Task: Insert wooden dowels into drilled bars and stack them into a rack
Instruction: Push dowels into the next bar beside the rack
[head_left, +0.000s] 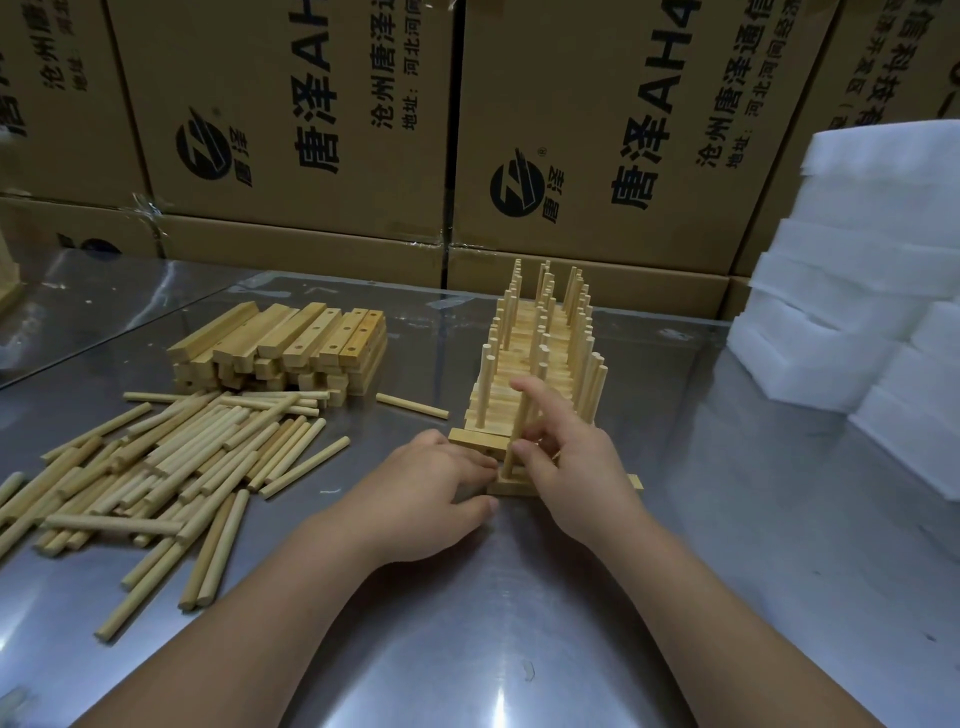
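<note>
Shiny steel table nearest, both bare forearms reaching in over it. Left hand is curled, thumb below and fingers above, pinching the left end of the nearest pale wooden drilled bar; that bar lies crosswise on the table, touching the near end of the rack. Right hand is just beside it with index finger stretched out and the other fingers and thumb curled round a pale round wooden dowel standing upright at that bar; blurred, can't tell how deep it sits. Behind the hands, the rack of stacked pale bars with rows of upright dowels runs away from the camera. To the left, a loose heap of pale wooden dowels lies flat; one single dowel lies apart between heap and rack. Further back left, a stack of unfilled drilled wooden bars, holes visible on top. Far right, piled white foam blocks. At the back, a wall of brown cardboard boxes with black print.
</note>
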